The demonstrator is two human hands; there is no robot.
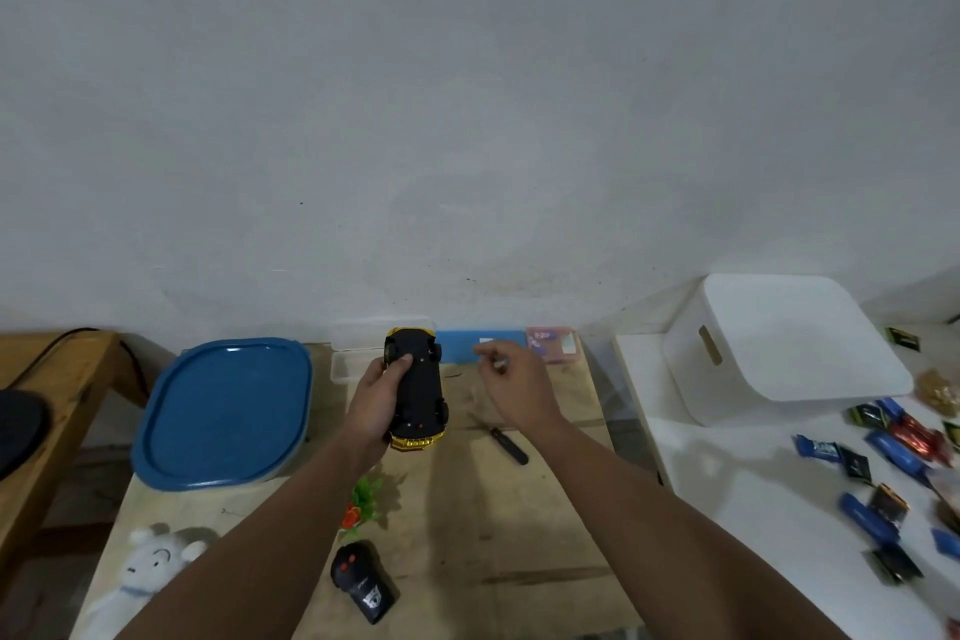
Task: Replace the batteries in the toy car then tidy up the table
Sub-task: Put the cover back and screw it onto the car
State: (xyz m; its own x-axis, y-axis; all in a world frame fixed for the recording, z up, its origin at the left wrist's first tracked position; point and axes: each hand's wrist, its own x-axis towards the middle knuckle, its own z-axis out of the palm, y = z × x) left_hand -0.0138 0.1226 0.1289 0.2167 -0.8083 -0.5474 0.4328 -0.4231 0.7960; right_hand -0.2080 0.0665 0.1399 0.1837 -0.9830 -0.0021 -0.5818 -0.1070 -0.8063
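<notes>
My left hand point(376, 400) grips a yellow toy car point(418, 392) turned upside down, its black underside facing up, above the wooden table point(467, 535). My thumb lies on the underside near the car's far end. My right hand point(511, 382) hovers just right of the car with fingers curled and fingertips pinched together; whether it holds something small is unclear. A black screwdriver point(509, 444) lies on the table below my right wrist. The black remote control point(363, 582) lies near the table's front.
A blue-lidded container point(223, 411) stands at the left. A clear box point(345, 369), a blue box point(467, 346) and a pink box point(553, 346) line the wall. A white plush toy point(143, 572), a green plastic plant point(363, 504), a white bin point(779, 348) and wrapped sweets point(883, 473) are around.
</notes>
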